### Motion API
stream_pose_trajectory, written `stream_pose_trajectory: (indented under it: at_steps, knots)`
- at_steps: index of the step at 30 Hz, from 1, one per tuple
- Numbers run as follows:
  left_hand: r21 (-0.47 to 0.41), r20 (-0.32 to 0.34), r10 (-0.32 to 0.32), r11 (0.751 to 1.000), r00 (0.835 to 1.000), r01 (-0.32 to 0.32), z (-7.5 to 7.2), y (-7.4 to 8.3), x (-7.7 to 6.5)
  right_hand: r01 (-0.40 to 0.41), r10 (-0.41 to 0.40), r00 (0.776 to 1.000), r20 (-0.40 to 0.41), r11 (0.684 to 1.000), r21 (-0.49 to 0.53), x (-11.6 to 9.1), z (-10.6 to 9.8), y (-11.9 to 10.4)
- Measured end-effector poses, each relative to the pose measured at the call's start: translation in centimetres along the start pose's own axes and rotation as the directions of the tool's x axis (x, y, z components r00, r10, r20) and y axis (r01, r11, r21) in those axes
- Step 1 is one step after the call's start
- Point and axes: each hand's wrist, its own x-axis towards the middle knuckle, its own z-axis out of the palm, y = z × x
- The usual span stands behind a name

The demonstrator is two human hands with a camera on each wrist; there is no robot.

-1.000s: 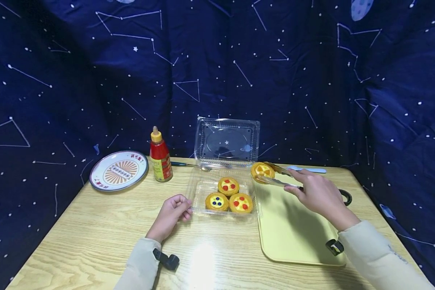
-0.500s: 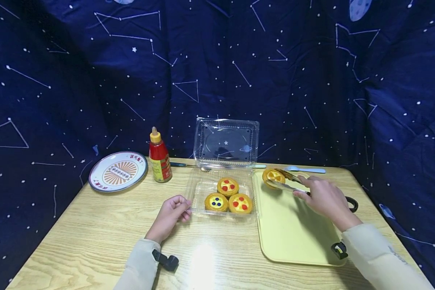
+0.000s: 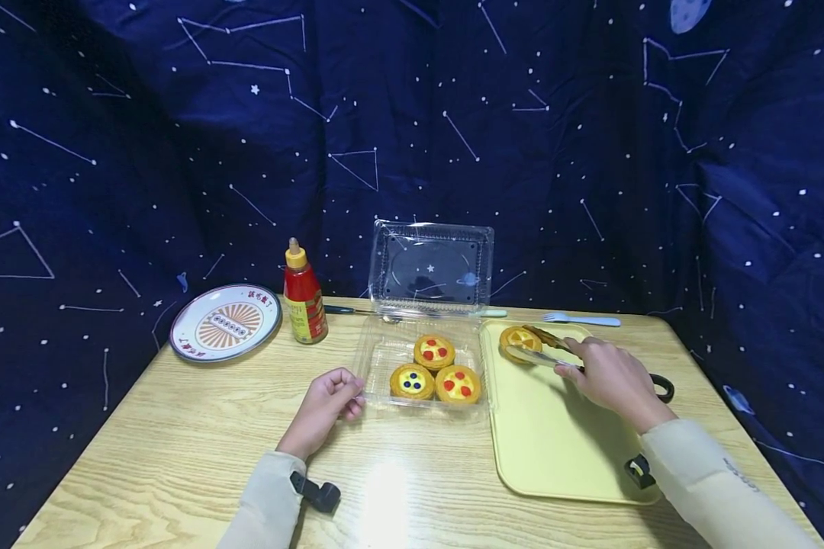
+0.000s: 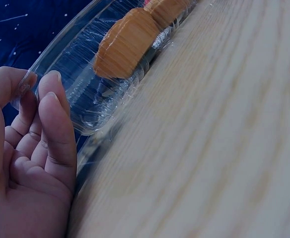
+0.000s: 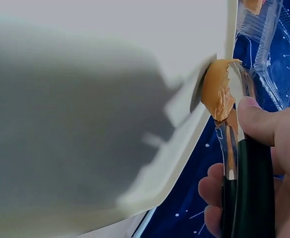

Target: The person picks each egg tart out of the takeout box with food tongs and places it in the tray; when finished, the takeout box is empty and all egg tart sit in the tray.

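Observation:
My left hand [image 3: 324,410] pinches the near-left rim of a clear plastic clamshell box [image 3: 379,357], thumb against finger in the left wrist view. Inside sit a blueberry tart [image 3: 412,381] and two red-topped tarts, one at the back [image 3: 434,352] and one at the front right [image 3: 458,384]. My right hand [image 3: 611,380] grips black-handled metal tongs [image 5: 254,191]. Between the tong tips is a tart with orange wedges [image 3: 521,343], at the far-left corner of a pale yellow tray [image 3: 556,450]. Whether its base touches the tray I cannot tell.
The box's raised lid [image 3: 431,267] stands at the back. A red sauce bottle [image 3: 305,297] and a patterned plate [image 3: 226,323] are at the far left. Behind the tray lies a light blue fork [image 3: 584,320]. A dark handle [image 3: 339,309] lies behind the bottle.
My right hand has moved the tongs and the orange-wedge tart rightward from the box's edge over the tray, then slightly lower. The left hand keeps its place at the box rim.

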Motion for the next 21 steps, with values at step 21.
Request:
stream_pose_trajectory:
  at_steps: [21]
  knots:
    - [0.019,-0.005,-0.005,1.000,1.000,0.005,-0.2,-0.2,0.1,-0.027,0.028,1.000,-0.006,0.999,0.045,-0.4,-1.8,-0.5]
